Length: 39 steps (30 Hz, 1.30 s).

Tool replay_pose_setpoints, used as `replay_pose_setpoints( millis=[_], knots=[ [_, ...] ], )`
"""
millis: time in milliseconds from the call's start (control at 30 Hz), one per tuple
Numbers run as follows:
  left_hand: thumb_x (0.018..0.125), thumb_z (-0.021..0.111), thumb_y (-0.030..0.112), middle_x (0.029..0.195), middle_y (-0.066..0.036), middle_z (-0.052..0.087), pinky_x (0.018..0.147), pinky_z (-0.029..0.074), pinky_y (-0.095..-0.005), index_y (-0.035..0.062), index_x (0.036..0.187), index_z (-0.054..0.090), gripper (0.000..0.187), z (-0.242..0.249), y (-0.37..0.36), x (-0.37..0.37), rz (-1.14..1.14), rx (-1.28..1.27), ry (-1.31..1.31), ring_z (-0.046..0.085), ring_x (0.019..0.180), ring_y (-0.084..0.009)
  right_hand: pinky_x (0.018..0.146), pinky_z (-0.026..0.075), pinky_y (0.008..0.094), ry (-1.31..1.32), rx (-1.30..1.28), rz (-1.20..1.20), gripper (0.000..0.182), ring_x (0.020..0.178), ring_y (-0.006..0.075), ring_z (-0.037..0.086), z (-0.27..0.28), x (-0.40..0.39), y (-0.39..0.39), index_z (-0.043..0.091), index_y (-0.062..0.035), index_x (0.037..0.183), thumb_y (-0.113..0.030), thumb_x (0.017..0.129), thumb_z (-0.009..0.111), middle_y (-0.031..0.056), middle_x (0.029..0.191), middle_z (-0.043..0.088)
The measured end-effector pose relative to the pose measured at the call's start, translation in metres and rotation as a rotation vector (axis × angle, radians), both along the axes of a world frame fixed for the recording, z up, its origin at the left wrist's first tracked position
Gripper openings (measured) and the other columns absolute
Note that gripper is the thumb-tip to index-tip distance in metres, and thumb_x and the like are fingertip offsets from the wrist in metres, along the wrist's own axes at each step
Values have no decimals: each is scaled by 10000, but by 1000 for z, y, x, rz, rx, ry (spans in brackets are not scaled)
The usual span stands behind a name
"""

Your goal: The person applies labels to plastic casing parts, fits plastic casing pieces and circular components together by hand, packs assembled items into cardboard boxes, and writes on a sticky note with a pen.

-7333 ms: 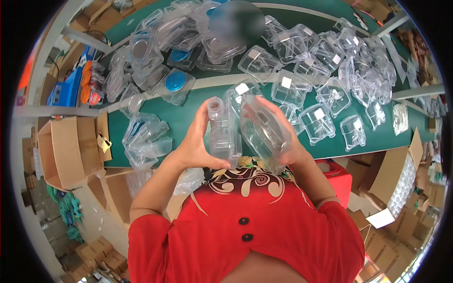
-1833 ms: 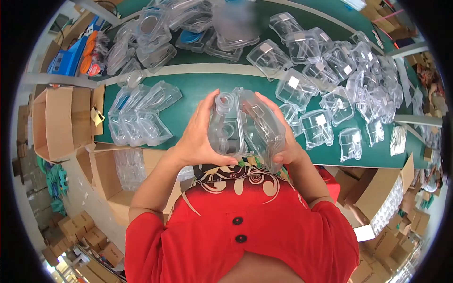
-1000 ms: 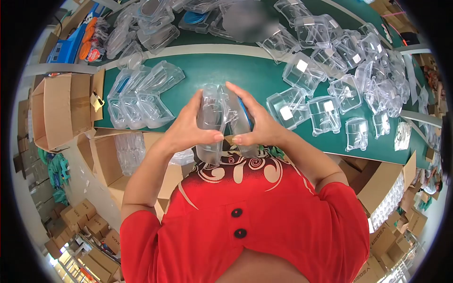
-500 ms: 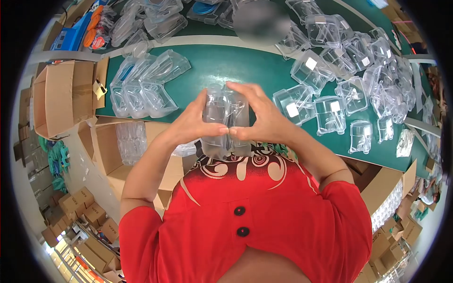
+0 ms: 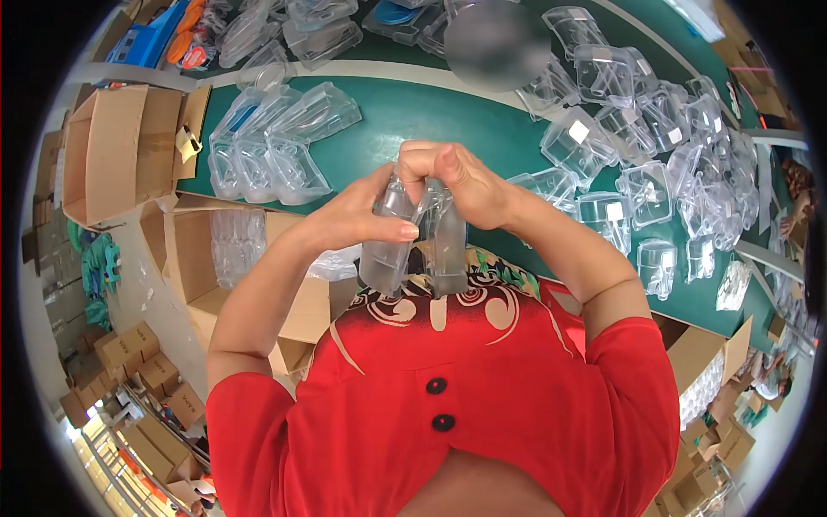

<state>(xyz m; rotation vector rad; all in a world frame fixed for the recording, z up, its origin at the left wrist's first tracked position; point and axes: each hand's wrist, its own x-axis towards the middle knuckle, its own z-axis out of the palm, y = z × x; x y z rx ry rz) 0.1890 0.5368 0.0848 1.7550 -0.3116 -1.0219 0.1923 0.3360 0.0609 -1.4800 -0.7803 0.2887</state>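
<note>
Both my hands grip one clear plastic clamshell case (image 5: pixel 413 250), folded nearly closed and held upright in front of my chest. My left hand (image 5: pixel 357 215) wraps its left half, thumb pressing across the front. My right hand (image 5: pixel 457 185) clamps over the top edge with curled fingers. What is inside the case I cannot make out. A row of closed clear cases (image 5: pixel 276 146) lies on the green table (image 5: pixel 431 112) to the left of my hands.
Many open clear clamshells (image 5: pixel 637 129) cover the table's right side. An open cardboard box (image 5: pixel 112 155) stands at the left, and another box holding clear trays (image 5: pixel 237 250) sits below the table edge. Small cartons (image 5: pixel 146 375) lie on the floor. More boxes (image 5: pixel 706 362) stand at the right.
The case went from open in my hands to folded together. My right hand moved up onto its top edge, and the case came closer to my chest.
</note>
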Motion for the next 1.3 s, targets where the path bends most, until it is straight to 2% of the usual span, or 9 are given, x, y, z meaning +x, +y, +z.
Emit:
replay_pose_setpoints(
  millis=[133, 233, 333, 433, 633, 733, 867, 1167, 1300],
  knots=[
    [637, 743, 467, 1201, -196, 512, 974, 368, -349, -61, 1258, 417, 879, -4, -2, -6, 49, -11, 6, 488, 1146, -269, 686, 360, 338, 44, -144, -25, 848, 700, 220, 420, 0, 0, 5, 456, 1, 647, -669, 912, 10, 86, 702, 439],
    [650, 740, 493, 1241, -230, 495, 977, 377, -367, -81, 1296, 389, 933, -15, 4, 0, 90, 2, 26, 473, 1187, -290, 754, 398, 331, 210, -75, -41, 709, 754, 243, 490, -7, 8, 5, 511, 0, 755, -647, 929, 281, 102, 759, 499],
    [666, 723, 546, 1283, -265, 469, 972, 389, -407, -96, 1331, 362, 993, -25, 15, 5, 310, 15, 69, 454, 1220, -320, 873, 426, 344, -24, -78, -538, 496, 899, 298, 577, -7, 5, 19, 550, 0, 990, -459, 820, 633, 138, 892, 588],
    [685, 695, 597, 1308, -273, 454, 957, 402, -440, -94, 1340, 365, 1008, -38, 29, 10, 512, 62, 185, 463, 1213, -339, 955, 419, 345, 25, -508, -313, 667, 1056, 316, 588, 1, -4, 6, 484, -29, 1230, -203, 641, 744, 153, 1066, 622],
    [752, 660, 578, 1337, -262, 445, 926, 420, -502, -64, 1297, 450, 868, -26, 62, 28, 230, 279, 97, 460, 1212, -389, 959, 424, 322, 76, -598, -7, 667, 1101, 226, 574, -15, 60, -10, 532, -89, 1301, -60, 645, 651, 102, 1209, 614],
    [758, 687, 515, 1373, -257, 409, 971, 360, -580, -24, 1310, 452, 807, -30, 78, 19, 313, 494, -720, 394, 1264, -421, 960, 432, 330, -38, -574, 13, 671, 1096, 244, 574, -39, 88, 20, 537, -100, 1299, -66, 641, 665, 108, 1216, 608],
    [764, 698, 412, 1429, -229, 337, 1059, 160, -647, 61, 1392, 376, 789, -48, 91, 10, 253, 662, -1043, 258, 1353, -413, 940, 449, 359, -270, -525, 78, 629, 1063, 303, 579, -61, 121, 75, 562, -81, 1248, -99, 635, 703, 150, 1192, 593],
    [819, 633, 242, 1402, -217, 371, 1069, 96, -653, 92, 1330, 468, 557, -74, 111, 6, 268, 670, -995, 267, 1356, -399, 966, 400, 410, -508, -482, -583, 576, 1112, 361, 517, -81, 144, 47, 562, -27, 1092, -401, 700, 757, 176, 1160, 551],
    [848, 621, 231, 1424, -225, 349, 1078, 99, -627, 57, 1238, 540, 435, -56, 105, 10, 338, 647, -1059, 278, 1353, -400, 986, 363, 519, -674, -1095, -1178, 422, 1177, 331, 486, -107, 172, -30, 603, -25, 1020, -274, 710, 744, 152, 1207, 547]
  ],
)
